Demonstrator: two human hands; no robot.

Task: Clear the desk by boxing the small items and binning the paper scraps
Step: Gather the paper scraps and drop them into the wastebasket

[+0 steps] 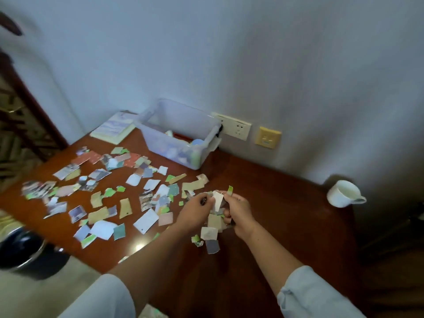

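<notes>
Paper scraps (146,220): most lie loose on the desk (263,191), one bunch is held in both hands.

Desk is brown wood, set against the wall; loose scraps cover its left and middle. Dark bin (23,251) with a metal rim sits on the floor off the desk's near left corner. Clear plastic box (167,145), open-topped, stands at the back against the wall, small items in its bottom. Notebook (112,129) lies just left of the box; contact cannot be told. White mug (341,193) stands well apart at the right, near the wall. Left hand (195,211) and right hand (238,214) meet over the desk's middle, fingers curled round the bunch between them. A few pieces lie beneath the hands. View slightly blurred.
</notes>
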